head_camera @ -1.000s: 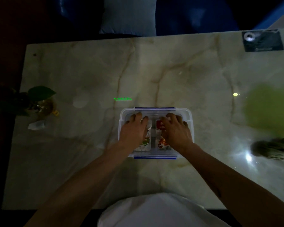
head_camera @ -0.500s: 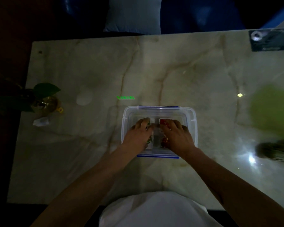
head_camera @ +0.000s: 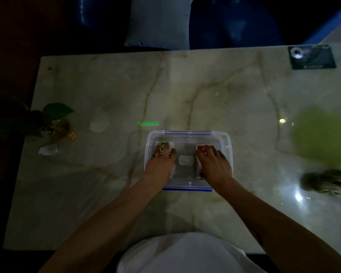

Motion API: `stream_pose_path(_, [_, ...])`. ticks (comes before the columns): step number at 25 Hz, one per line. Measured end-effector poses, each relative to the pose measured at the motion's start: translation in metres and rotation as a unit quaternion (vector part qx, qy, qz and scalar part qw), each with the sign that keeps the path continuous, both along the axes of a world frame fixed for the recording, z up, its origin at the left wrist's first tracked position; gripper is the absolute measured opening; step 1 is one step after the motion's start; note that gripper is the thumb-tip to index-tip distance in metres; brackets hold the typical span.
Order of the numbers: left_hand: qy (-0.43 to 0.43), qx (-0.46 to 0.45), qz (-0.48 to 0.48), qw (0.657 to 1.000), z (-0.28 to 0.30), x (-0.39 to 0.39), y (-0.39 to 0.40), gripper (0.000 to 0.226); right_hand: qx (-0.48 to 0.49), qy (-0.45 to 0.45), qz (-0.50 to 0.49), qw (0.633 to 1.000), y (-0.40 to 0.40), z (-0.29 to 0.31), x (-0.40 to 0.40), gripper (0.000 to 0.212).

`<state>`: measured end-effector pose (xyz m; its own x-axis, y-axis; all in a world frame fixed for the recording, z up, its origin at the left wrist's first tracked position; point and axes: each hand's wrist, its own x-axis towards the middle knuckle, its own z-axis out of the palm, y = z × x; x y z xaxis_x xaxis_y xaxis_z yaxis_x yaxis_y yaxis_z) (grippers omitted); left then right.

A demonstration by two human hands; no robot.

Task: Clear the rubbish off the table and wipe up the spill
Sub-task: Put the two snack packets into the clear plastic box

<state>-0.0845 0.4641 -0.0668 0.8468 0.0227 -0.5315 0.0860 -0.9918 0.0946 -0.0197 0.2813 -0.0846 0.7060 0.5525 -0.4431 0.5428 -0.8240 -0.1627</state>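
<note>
Both hands have slid apart since the earlier frames: then they lay side by side over the middle of the clear plastic box, and now each is pressed toward its own side wall, leaving a bare strip of the box floor between them. In that strip lies a small pale scrap.

Left hand rests palm down with the fingers curled over a white packet with a green mark; the grip looks closed on it, though the dim light hides how firmly. Right hand lies the same way, fingers curled over a white packet with a red mark.

That box, with blue clips on its far and near rims, stands on the marble bench near the middle of the near edge, just ahead of the person's white top.

Toward the right edge spreads a green spill, and just nearer than it lies a dark crumpled cloth, apart from the box. By the left edge stands a small potted plant, with a white crumpled wrapper close beside it. A dark card lies at the far right corner.
</note>
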Motion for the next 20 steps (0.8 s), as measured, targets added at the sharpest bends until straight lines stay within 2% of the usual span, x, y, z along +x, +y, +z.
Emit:
stream_pose_path(3, [0.016,0.016,0.004,1.000,0.003,0.001,-0.002,0.071,-0.004,0.013,-0.022,1.000,0.001,0.005,-0.002,0.072])
stream_pose_path(8, [0.010,0.043,-0.009,0.999,0.006,0.001,-0.005,0.057,-0.031,0.013,-0.052,0.998,0.003,0.012,-0.006,0.070])
stream_pose_path(12, [-0.026,0.042,-0.027,0.998,0.011,-0.002,0.001,0.057,0.010,0.015,-0.061,0.998,-0.001,0.016,-0.009,0.064])
stream_pose_path(15, [-0.086,-0.004,-0.020,0.996,0.016,-0.009,0.006,0.052,0.073,-0.001,-0.086,0.994,-0.004,0.024,-0.017,0.051])
stream_pose_path(20, [-0.170,-0.146,0.115,0.968,0.026,-0.043,0.004,0.039,0.148,-0.042,-0.112,0.982,-0.012,0.045,-0.053,0.033])
